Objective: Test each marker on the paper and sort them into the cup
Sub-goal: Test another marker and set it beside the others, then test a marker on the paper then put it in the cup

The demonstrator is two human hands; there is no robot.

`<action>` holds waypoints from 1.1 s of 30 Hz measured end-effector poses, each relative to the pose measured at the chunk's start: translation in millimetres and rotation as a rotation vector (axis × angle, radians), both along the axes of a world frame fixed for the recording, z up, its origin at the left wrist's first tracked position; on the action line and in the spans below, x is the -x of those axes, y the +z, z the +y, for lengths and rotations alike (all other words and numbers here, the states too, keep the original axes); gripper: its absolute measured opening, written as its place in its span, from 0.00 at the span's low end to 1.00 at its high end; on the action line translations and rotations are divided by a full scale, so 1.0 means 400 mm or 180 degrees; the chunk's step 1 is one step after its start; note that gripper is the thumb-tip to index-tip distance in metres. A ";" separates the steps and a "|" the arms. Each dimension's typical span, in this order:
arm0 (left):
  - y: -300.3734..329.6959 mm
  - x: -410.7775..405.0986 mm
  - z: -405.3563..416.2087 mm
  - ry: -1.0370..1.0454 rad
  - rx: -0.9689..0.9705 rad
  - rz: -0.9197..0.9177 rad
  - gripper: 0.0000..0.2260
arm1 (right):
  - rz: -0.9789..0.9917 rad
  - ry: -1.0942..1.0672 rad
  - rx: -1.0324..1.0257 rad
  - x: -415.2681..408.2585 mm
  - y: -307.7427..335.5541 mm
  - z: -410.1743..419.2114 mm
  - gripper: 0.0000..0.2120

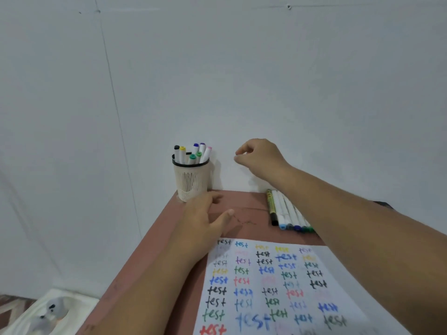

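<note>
We held our right hand (260,157) raised with loosely curled fingers grasping nothing, and our left hand (205,216) relaxed beside the cup (191,181) at the tabletop's (244,201) far-left corner.

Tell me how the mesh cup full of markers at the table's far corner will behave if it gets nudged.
The mesh cup looks tall and narrow, with markers sticking out above its rim, so it is probably top-heavy and apt to tip. It stands at the table's far left corner, so a push leftward could send it off. Its thin mesh suggests it is light and would slide easily.
</note>
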State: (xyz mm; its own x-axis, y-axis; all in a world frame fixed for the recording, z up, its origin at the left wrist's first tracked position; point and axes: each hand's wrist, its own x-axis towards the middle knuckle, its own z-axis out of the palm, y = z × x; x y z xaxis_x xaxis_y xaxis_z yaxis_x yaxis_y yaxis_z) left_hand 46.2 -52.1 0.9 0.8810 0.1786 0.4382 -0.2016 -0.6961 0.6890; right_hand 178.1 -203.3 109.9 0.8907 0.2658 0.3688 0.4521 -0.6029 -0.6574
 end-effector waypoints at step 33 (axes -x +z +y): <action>0.068 0.106 -0.159 -0.0925 -0.0415 -0.0408 0.18 | 0.1792 0.0418 -0.2871 0.364 -0.091 -0.258 0.04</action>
